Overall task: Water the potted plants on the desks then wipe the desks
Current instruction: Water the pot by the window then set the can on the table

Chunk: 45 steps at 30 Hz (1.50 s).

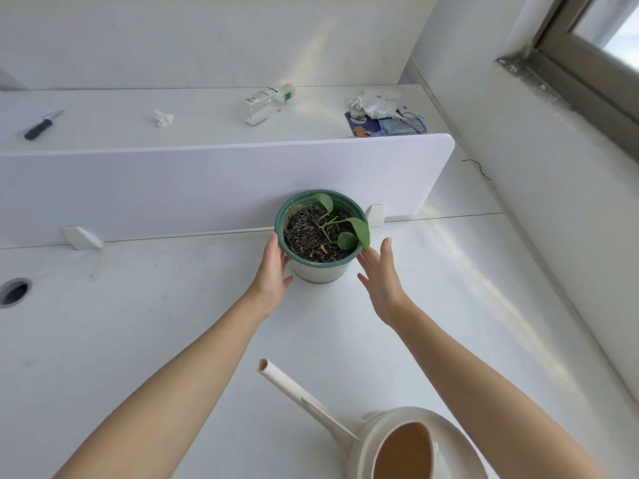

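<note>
A small green-leaved plant [340, 226] grows in dark soil in a white pot with a green rim [320, 271]. The pot stands on the white desk [138, 323] against the divider panel. My left hand [271, 274] rests flat against the pot's left side, fingers straight. My right hand [380, 281] hovers just right of the pot, fingers apart, fingertips close to the rim; whether they touch it is unclear. A cream watering can [390, 440] stands at the near edge between my forearms, its long spout pointing up and left.
A white divider panel [207, 181] splits this desk from the far one, which holds a screwdriver [41, 126], crumpled tissue [163, 118], a lying bottle [269, 98] and a pile of bags and packets [383, 115]. A cable hole [14, 292] is at left. Wall and window frame rise at right.
</note>
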Each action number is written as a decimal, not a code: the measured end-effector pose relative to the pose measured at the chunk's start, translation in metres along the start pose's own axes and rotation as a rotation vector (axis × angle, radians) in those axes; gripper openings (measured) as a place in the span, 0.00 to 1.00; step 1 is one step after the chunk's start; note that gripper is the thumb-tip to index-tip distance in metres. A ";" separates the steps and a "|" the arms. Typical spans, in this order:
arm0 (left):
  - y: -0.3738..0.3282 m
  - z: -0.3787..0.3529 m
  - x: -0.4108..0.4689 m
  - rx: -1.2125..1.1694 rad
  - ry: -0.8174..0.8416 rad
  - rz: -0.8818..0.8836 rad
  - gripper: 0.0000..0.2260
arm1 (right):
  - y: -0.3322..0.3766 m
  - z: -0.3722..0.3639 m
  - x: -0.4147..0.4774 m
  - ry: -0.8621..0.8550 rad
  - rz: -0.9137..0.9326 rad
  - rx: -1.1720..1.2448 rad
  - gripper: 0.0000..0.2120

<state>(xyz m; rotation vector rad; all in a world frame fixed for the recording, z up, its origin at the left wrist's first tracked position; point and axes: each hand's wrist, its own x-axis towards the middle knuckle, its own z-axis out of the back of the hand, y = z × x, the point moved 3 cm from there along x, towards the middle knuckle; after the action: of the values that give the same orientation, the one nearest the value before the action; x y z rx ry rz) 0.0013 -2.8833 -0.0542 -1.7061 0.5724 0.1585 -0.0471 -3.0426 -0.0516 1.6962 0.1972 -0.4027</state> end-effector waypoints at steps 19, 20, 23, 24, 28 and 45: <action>0.065 0.018 -0.117 -0.371 -0.183 0.083 0.28 | -0.012 0.069 -0.123 -0.220 -0.012 0.088 0.40; 0.070 0.017 -0.128 -0.419 -0.199 0.073 0.27 | -0.015 0.072 -0.144 -0.229 0.009 0.075 0.42; 0.080 0.010 -0.154 -0.487 -0.236 0.054 0.23 | -0.028 0.074 -0.200 -0.321 0.049 -0.070 0.29; 0.082 0.007 -0.161 -0.470 -0.246 0.043 0.22 | -0.035 0.074 -0.216 -0.355 0.061 -0.122 0.22; 0.087 -0.003 -0.182 -0.368 -0.306 0.011 0.15 | -0.055 0.072 -0.262 -0.479 0.046 -0.216 0.12; 0.090 -0.024 -0.185 -0.247 -0.143 0.017 0.10 | -0.079 0.053 -0.285 -0.413 -0.053 -0.296 0.13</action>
<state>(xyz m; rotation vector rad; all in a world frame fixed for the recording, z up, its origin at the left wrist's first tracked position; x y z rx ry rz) -0.2050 -2.8636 -0.0519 -1.9104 0.4760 0.3735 -0.3465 -3.0541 -0.0244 1.2885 -0.0041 -0.7168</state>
